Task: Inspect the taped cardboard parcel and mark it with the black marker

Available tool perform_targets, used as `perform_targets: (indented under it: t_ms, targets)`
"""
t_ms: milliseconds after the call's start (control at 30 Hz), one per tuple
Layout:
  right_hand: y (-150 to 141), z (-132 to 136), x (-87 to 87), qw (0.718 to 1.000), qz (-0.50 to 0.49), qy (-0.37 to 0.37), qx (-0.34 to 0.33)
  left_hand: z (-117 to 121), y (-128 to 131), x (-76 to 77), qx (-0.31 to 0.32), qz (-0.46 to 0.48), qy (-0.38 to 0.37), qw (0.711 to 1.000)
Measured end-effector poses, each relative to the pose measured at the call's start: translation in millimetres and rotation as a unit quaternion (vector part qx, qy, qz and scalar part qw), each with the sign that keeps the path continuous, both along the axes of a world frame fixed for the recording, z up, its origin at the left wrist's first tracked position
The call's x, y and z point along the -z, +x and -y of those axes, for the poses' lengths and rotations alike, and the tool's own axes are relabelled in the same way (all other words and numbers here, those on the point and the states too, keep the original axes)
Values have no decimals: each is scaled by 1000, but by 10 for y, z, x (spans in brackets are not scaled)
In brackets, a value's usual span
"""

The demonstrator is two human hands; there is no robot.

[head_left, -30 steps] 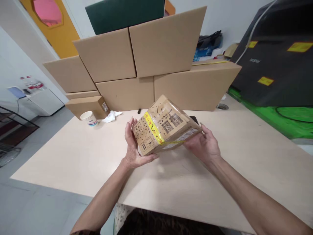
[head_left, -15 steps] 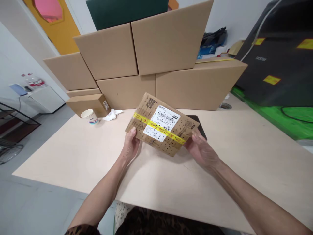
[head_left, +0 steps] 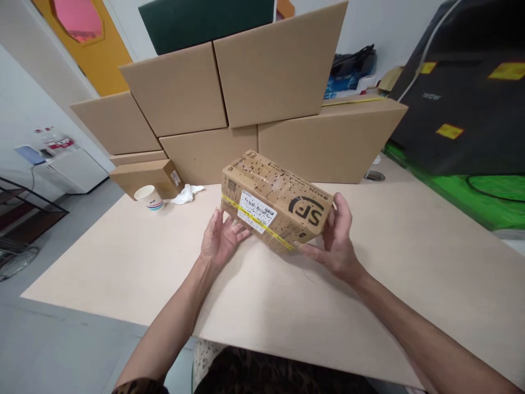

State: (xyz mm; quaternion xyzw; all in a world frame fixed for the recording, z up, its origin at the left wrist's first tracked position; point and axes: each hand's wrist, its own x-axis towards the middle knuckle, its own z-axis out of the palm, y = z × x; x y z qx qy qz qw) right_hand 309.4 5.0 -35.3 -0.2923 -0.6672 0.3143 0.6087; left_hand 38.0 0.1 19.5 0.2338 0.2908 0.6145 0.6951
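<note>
I hold a small brown cardboard parcel (head_left: 275,204) above the middle of the pale wooden table (head_left: 123,262). It has yellow tape, a white shipping label on the near face and black "SF" lettering on top. My left hand (head_left: 221,241) supports its lower left end with fingers spread under it. My right hand (head_left: 337,238) grips the right end, thumb up along the side. The parcel is tilted, its right end lower and nearer to me.
Several large plain cardboard boxes (head_left: 229,104) are stacked along the table's far edge. A paper cup (head_left: 149,197), a crumpled white tissue (head_left: 186,193) and a small brown box (head_left: 145,176) sit at the back left. A black covered machine (head_left: 463,93) stands at right.
The parcel has been turned in my hands: the labelled face that pointed up now faces me, and the "SF" face is on top. Both hands shifted their hold.
</note>
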Motion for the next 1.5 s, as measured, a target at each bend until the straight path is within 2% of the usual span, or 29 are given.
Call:
perform_targets:
  t_ms: [167, 333, 433, 533, 667, 800, 967, 1100, 1167, 1233, 1300, 1400, 1500]
  targets:
    - [-28, 66, 37, 979, 130, 139, 68, -5, 25, 18, -37, 23, -13, 999]
    - [-112, 162, -2, 939, 182, 269, 117, 44, 128, -27, -74, 40, 18, 996]
    - [-145, 199, -25, 925, 196, 301, 121, 78, 179, -59, -68, 51, 38, 996]
    - [-148, 220, -39, 926, 196, 305, 112, 81, 184, -57, -52, 42, 57, 996]
    - [-123, 264, -75, 945, 179, 267, 68, 61, 134, -16, -59, 5, 74, 995]
    - [-114, 316, -110, 965, 150, 216, 9, 34, 81, 10, -97, -20, 77, 992]
    - [-106, 327, -67, 981, 101, 163, -26, -30, -12, -12, -144, -33, 85, 985]
    - [-81, 301, -17, 999, 23, 10, -47, -74, -106, -18, -158, -35, 97, 982]
    - [-74, 275, -13, 995, -34, -80, -56, -87, -134, -3, -154, -43, 80, 984]
    - [-71, 242, -29, 986, -78, -136, -61, -96, -145, 21, -146, -59, 52, 986]
    - [-63, 208, -60, 982, -96, -154, -60, -99, -141, 45, -139, -71, 37, 987]
    - [-31, 161, -115, 981, -114, -150, -43, -83, -119, 61, -131, -79, 57, 987]
    - [22, 113, -163, 984, -119, -130, -8, -48, -100, 54, -86, -107, 76, 988]
